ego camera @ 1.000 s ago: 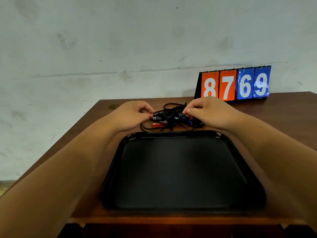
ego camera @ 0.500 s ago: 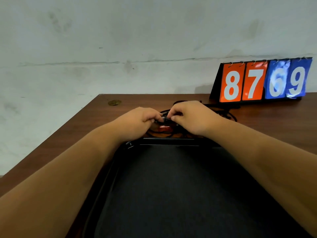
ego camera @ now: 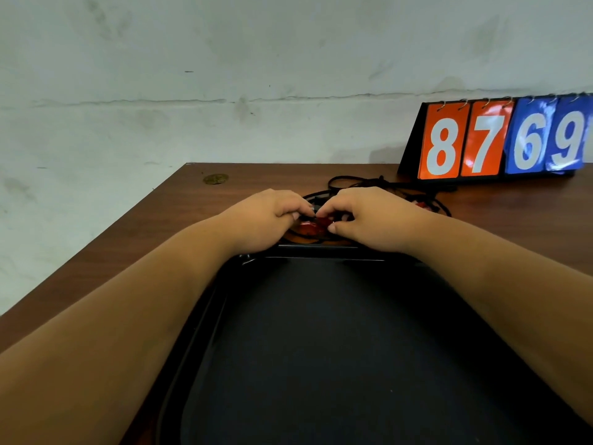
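On cables (ego camera: 354,180): left hand (ego camera: 271,216), right hand (ego camera: 373,218), pinch-curled.

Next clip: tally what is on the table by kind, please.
Black tray: 1
Cable tangle: 1, pinched by the left hand and the right hand
Flip scoreboard: 1
Brass-coloured disc: 1
Total: 4

Our left hand (ego camera: 266,216) and right hand (ego camera: 375,216), just beyond the black tray's (ego camera: 321,252) far rim, are bare; the nails we can see are short. Our forearms above the tray are bare and smooth.
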{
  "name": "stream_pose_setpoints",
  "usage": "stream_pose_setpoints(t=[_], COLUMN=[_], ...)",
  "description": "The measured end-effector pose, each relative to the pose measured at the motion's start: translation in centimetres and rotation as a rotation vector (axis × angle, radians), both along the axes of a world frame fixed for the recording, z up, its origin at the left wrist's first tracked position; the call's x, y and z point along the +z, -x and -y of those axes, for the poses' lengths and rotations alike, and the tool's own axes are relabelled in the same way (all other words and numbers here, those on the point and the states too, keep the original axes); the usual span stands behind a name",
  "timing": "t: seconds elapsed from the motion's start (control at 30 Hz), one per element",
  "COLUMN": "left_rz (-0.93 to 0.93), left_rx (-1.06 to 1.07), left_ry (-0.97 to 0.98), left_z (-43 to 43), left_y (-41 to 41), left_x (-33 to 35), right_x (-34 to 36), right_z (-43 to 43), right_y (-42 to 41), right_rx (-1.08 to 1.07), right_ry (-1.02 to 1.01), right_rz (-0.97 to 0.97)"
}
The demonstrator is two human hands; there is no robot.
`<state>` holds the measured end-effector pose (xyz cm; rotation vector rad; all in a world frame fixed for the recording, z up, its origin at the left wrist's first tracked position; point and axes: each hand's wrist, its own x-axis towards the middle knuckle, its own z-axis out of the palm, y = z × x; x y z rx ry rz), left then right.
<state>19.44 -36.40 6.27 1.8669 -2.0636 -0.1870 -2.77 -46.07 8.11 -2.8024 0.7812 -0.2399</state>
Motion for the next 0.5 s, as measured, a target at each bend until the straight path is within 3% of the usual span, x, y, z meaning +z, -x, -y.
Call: stream_pose_setpoints(t=[0.27,0.5], left_rz=[-0.002,-0.247], left_rx=[0.009,0.185], left_ry=[0.192,0.298], left_z=[-0.5,-1.8], left_y=[0.4,1.8], left_x=[0.4,2.1], right_x=[0.6,1.1], right_z=[-0.6,-0.9], right_y=[0.2,1.0], right_rx=[-0.011,-0.055], right_ry=[0.186,0.200], right_rz=[0.022,0.075])
